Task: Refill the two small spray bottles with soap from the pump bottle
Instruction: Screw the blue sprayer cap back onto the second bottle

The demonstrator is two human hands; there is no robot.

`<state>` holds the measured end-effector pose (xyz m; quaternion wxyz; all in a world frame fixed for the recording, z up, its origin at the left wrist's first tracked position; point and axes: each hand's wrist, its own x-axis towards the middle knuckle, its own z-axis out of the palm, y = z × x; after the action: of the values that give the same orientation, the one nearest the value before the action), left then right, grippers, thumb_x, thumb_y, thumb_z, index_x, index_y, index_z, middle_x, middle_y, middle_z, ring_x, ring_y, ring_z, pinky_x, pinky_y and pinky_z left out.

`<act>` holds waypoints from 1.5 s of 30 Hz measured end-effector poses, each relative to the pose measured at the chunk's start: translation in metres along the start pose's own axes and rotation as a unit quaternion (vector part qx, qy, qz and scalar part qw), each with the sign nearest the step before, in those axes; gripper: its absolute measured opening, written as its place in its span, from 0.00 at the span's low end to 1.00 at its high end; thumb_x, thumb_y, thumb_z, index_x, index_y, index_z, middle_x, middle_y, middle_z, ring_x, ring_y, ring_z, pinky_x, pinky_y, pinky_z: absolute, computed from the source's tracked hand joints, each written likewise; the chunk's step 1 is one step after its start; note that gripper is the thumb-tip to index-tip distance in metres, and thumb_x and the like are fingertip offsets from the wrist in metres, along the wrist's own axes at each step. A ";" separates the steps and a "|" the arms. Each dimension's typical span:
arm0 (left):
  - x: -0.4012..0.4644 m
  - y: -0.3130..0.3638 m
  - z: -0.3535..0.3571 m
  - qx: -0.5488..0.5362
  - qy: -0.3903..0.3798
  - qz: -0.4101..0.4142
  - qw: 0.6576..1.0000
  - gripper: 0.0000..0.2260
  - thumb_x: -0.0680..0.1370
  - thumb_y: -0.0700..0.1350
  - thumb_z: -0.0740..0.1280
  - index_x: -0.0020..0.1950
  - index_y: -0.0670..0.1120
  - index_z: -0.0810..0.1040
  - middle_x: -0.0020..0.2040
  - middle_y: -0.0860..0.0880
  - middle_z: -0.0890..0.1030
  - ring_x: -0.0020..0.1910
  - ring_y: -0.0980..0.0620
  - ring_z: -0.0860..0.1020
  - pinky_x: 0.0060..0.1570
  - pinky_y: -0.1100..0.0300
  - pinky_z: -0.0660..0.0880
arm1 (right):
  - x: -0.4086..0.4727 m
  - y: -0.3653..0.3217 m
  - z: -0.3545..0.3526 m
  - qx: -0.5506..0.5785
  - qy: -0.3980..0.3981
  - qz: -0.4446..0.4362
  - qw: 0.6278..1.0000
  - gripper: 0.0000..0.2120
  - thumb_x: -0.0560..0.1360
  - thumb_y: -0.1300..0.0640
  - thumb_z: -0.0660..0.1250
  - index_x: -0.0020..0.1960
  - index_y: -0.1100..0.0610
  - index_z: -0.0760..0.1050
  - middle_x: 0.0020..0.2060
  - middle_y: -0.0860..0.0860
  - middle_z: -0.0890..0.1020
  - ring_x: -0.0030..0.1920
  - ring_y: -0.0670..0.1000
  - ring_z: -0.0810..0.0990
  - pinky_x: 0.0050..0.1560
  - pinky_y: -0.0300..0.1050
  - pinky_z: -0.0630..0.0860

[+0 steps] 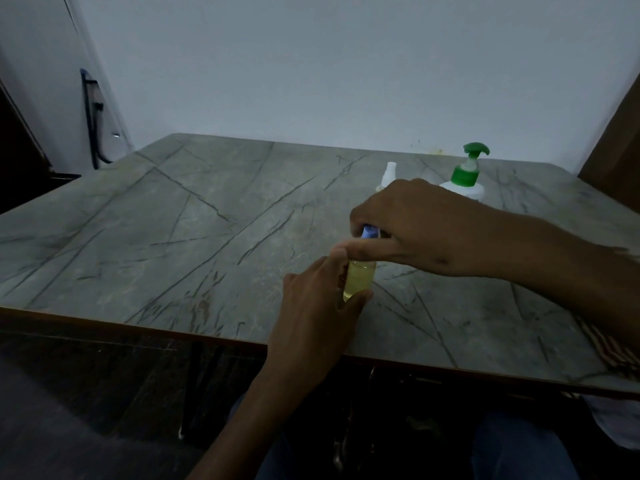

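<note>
A small clear spray bottle (360,280) holding yellowish liquid stands on the grey marble-pattern table (194,230). My left hand (318,306) grips its body from the near side. My right hand (412,223) comes from the right and pinches the bottle's blue top (369,233) between thumb and fingers. Behind my right hand a second small spray bottle (388,174) with a white top shows only its upper part. The white pump bottle (465,181) with a green pump head stands at the back right, its lower half hidden by my right hand.
The wall rises just behind the table's far edge. A brown panel (616,147) stands at the right. A striped cloth (613,348) lies on the table's near right corner. A folded dark frame (93,126) leans at the back left.
</note>
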<state>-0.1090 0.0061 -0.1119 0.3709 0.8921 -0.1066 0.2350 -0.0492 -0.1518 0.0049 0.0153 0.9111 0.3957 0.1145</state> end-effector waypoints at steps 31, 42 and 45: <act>0.004 -0.003 0.000 -0.007 -0.028 -0.018 0.999 0.16 0.76 0.54 0.73 0.62 0.53 0.77 0.53 0.56 0.81 0.49 0.56 0.79 0.57 0.45 0.76 | 0.001 -0.004 -0.005 0.067 -0.013 -0.025 0.997 0.04 0.79 0.52 0.72 0.52 0.51 0.83 0.44 0.42 0.78 0.45 0.40 0.76 0.58 0.43 0.76; 0.004 -0.006 0.001 -0.026 -0.027 -0.015 0.999 0.15 0.75 0.52 0.74 0.60 0.54 0.77 0.44 0.64 0.75 0.45 0.61 0.77 0.57 0.43 0.76 | -0.004 -0.003 0.013 0.078 0.019 0.030 0.996 0.05 0.81 0.52 0.69 0.53 0.51 0.82 0.45 0.40 0.77 0.40 0.33 0.70 0.47 0.23 0.62; 0.004 -0.008 0.002 -0.039 -0.032 -0.009 0.999 0.14 0.75 0.53 0.73 0.58 0.58 0.76 0.44 0.63 0.77 0.46 0.59 0.79 0.56 0.42 0.76 | -0.007 -0.007 0.016 0.084 0.034 0.045 0.995 0.03 0.81 0.53 0.69 0.51 0.50 0.81 0.44 0.41 0.76 0.40 0.33 0.69 0.46 0.27 0.61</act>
<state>-0.1017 0.0103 -0.1162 0.4040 0.8849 -0.1191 0.1989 -0.0553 -0.1510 -0.0125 -0.0799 0.9215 0.3629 0.1127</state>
